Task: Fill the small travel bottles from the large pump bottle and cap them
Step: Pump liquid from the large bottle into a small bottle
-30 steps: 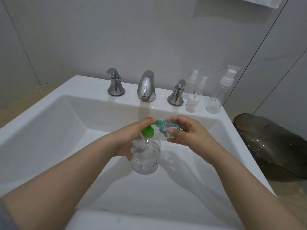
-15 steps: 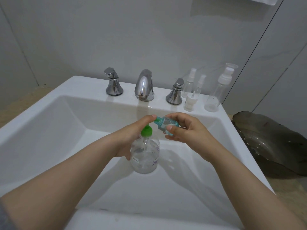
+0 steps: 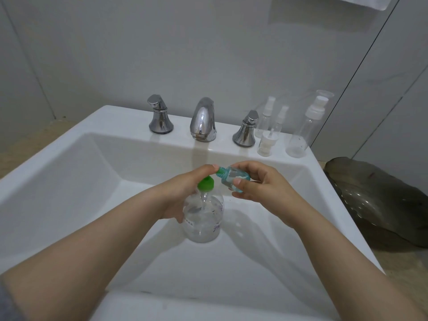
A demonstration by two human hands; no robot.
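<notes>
Over the middle of the white sink (image 3: 69, 172), a smooth, glossy rectangular basin with sloping walls, both hands meet at the large pump bottle (image 3: 203, 221). This bottle is round-bodied clear plastic, standing upright on the basin floor, with pale liquid inside, a dip tube down its centre and faint print on its near side. Its green pump head (image 3: 205, 183) is matte and dome-shaped. The left hand (image 3: 183, 195) curls round the bottle's neck and shoulder from the left, with one fingertip over the pump head.

The right hand (image 3: 264, 188) pinches the small travel bottle (image 3: 234, 179) between thumb and curled fingers. That bottle is translucent teal, short and rounded, uncapped, and tipped on its side. Its ridged threaded neck points left, right at the pump head and against the left fingertip. How full it is cannot be told.

On the far ledge stand a polished chrome faucet (image 3: 203, 120) and two flared chrome handles (image 3: 159, 118) (image 3: 246, 129). Right of them are two slim clear spray bottles (image 3: 266, 117) (image 3: 281, 118), a short white pump top (image 3: 266, 145) just nearer, and a taller clear bottle (image 3: 303, 135) with a white pump top. A dark, ribbed, leaf-shaped dish (image 3: 375, 200) lies on the counter at the right, beside the sink.
</notes>
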